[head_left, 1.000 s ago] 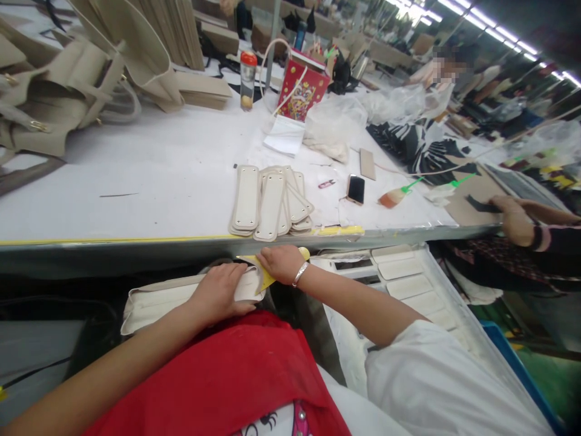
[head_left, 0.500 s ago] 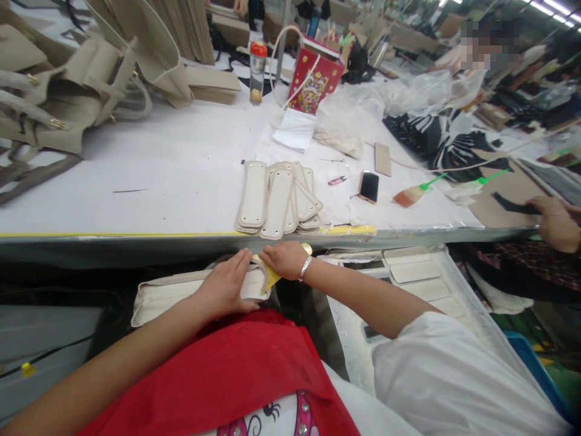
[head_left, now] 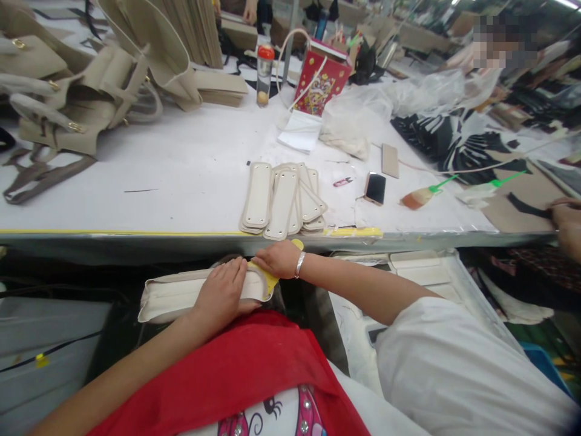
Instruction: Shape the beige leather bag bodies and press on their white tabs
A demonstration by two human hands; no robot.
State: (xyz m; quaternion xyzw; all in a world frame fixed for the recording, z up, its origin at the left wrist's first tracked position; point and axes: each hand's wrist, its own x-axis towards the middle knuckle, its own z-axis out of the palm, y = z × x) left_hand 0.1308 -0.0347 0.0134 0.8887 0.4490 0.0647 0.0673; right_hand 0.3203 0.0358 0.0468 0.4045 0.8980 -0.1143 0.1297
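Observation:
Below the table's front edge lies a long cream leather piece point(head_left: 177, 295) with a curved right end. My left hand point(head_left: 223, 287) presses on it, fingers together and thumb at its lower side. A yellow tool point(head_left: 271, 282) is gripped in my right hand point(head_left: 278, 259), against the curved end of the piece; its rounded tip shows above the knuckles. On the table point(head_left: 190, 181), just beyond my hands, rests a pile of cream strips point(head_left: 282, 203) with small holes at their corners.
Beige bags point(head_left: 100, 91) fill the back left. A bottle point(head_left: 264, 75), red gift bag point(head_left: 321, 75), phone point(head_left: 375, 188) and glue bottle point(head_left: 417, 197) stand or lie farther back and right. Another person's hand point(head_left: 567, 227) is at the right edge.
My right hand and the yellow tool have moved slightly left along the curved end. The view has shifted a little, and the other person's hand is nearer the right edge.

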